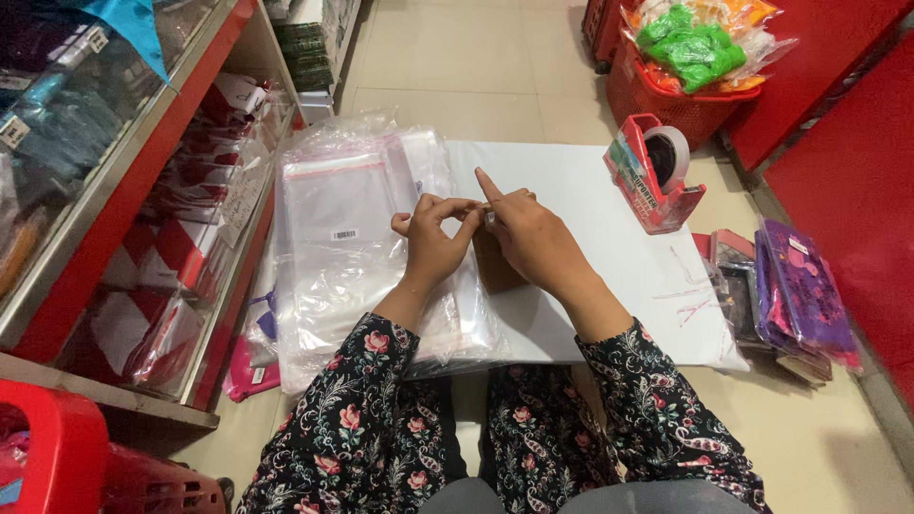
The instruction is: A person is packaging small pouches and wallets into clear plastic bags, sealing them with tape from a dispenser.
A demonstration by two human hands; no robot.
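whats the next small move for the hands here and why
Probably lay the small clear strip down, likely tape. Both the left hand and the right hand pinch it between their fingertips above the stack of clear bags on the white board. The right index finger points up, so nothing presses the strip flat yet. The red tape dispenser stands apart, to the right.

Red and white around me

My black floral sleeves (pink blooms) rest over clear plastic bags, a flat white board, a red tape dispenser.

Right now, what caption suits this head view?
Two hands pinch a strip above clear bags on a white board.
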